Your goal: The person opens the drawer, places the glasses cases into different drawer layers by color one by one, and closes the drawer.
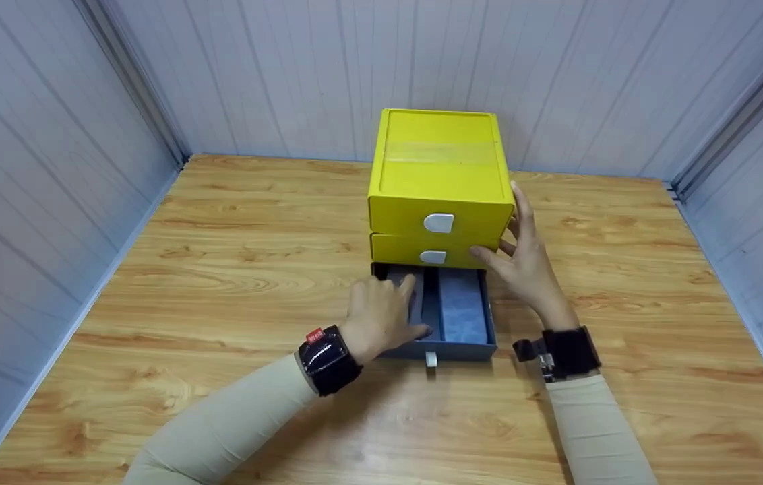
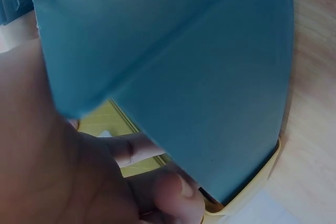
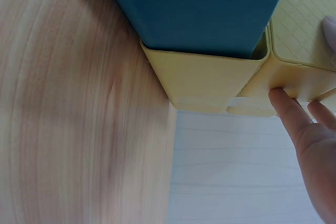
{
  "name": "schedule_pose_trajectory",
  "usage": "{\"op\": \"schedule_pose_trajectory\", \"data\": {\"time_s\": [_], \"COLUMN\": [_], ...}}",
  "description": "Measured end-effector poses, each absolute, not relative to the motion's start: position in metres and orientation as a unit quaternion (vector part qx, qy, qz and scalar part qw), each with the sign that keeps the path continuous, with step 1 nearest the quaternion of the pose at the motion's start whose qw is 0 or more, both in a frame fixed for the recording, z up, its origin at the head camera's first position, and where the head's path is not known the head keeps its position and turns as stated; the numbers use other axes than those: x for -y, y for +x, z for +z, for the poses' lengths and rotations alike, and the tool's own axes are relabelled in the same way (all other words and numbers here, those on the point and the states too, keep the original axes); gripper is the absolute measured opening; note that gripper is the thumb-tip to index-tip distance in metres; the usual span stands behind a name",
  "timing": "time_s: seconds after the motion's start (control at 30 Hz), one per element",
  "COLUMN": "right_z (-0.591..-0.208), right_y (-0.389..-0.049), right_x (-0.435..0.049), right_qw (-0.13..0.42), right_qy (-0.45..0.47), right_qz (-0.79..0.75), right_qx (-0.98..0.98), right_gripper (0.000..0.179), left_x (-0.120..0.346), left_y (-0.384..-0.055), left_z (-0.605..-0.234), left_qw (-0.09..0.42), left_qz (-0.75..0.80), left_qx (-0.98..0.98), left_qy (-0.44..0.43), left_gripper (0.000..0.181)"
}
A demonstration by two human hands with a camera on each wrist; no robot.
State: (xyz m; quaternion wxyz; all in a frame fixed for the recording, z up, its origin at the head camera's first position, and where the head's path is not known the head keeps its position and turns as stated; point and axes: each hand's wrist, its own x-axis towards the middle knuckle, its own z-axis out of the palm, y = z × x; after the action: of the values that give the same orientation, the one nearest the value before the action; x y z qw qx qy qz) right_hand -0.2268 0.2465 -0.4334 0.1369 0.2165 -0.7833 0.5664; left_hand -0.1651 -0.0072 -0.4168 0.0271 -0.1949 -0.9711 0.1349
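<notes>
A yellow drawer cabinet stands on the table, its dark blue bottom drawer pulled out towards me. A blue-grey rectangular block lies along the drawer's right side; a second greyish piece lies to the left, partly covered by my left hand. This hand reaches over the left wall, its fingers bent inside and its thumb near the front; I cannot tell whether it grips that piece. My right hand braces the cabinet's right side with extended fingers, the thumb on the middle drawer's front.
White tabs mark the upper drawer and the middle drawer; a small white pull sits on the bottom drawer's front. The wood-grain table meets pale panel walls behind and at both sides.
</notes>
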Motion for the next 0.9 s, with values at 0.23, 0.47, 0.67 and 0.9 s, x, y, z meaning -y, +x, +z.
{"op": "schedule_pose_trajectory", "data": {"time_s": [0.23, 0.47, 0.67, 0.9], "right_z": [-0.434, -0.434, -0.433, -0.433], "right_y": [-0.227, -0.227, -0.226, -0.227], "right_x": [-0.247, -0.246, -0.245, -0.246], "right_qw": [0.138, 0.138, 0.135, 0.137], "right_qy": [0.220, 0.221, 0.215, 0.212], "right_qz": [0.567, 0.567, 0.567, 0.565], "right_qx": [0.782, 0.782, 0.783, 0.785], "right_gripper": [0.108, 0.107, 0.107, 0.108], "left_x": [0.007, 0.016, 0.028, 0.033], "left_y": [-0.168, -0.165, -0.163, -0.157], "left_z": [-0.415, -0.413, -0.413, -0.413], "left_qw": [-0.021, 0.017, 0.069, 0.030], "left_qz": [0.141, 0.085, -0.101, -0.241], "left_qx": [0.969, 0.970, 0.945, 0.902], "left_qy": [-0.201, -0.228, -0.304, -0.356], "left_gripper": [0.082, 0.065, 0.038, 0.029]}}
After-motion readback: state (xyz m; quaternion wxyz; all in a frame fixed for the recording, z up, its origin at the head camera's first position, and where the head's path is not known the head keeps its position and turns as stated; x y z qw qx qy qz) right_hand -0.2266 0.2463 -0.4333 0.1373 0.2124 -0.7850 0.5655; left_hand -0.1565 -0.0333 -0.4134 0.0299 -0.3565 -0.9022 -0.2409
